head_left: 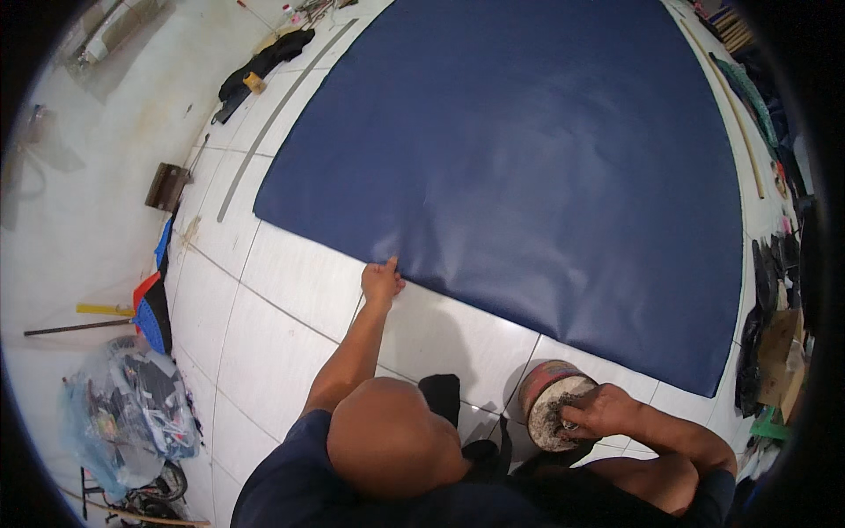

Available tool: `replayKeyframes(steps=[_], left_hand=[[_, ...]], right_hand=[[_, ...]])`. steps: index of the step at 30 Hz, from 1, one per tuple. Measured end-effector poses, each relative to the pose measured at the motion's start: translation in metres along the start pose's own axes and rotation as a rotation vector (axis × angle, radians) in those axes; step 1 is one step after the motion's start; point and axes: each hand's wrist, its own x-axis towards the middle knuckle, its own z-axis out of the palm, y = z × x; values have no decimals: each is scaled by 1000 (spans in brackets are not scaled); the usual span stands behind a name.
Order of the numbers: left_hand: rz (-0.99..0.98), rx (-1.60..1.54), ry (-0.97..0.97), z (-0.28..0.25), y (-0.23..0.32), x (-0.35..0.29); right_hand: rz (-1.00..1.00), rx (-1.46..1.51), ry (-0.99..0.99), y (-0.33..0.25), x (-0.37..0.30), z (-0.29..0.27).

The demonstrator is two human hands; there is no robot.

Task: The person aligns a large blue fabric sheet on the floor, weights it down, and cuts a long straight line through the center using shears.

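A large dark blue sheet (pixel 493 150), smooth and leather-like, lies spread on the floor with slight ripples near its closest edge. At that edge, my left hand (pixel 381 283) is closed on the sheet, its thumb on top and the other fingers curled at the border. My right hand (pixel 603 412) is closed at the pale, stained top of a round can (pixel 544 380) with a worn reddish side. Its fingers seem to grip a small part in the middle of the top, which they mostly hide. The can sits just short of the sheet's near edge.
White tiles (pixel 290 273) surround the sheet. A long grey strip (pixel 273 128) lies along its left, near a dark cloth (pixel 264 70) and a yellow roll (pixel 254 83). Plastic-wrapped items (pixel 132 409) stand lower left. A long stick (pixel 735 110) and cardboard (pixel 782 352) line the right.
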Motion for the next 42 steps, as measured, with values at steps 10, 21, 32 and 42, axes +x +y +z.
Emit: replayKeyframes(steps=[10, 21, 32, 42], left_hand=[[0, -33, -32, -7, -13, 16], [-30, -42, -32, 5, -7, 7], [213, 1212, 121, 51, 106, -61], [257, 1166, -1090, 171, 334, -457]], right_hand=[[597, 105, 573, 12, -27, -23], [919, 224, 768, 96, -19, -44], [759, 510, 453, 104, -32, -92], [1541, 928, 373, -159, -212, -154]])
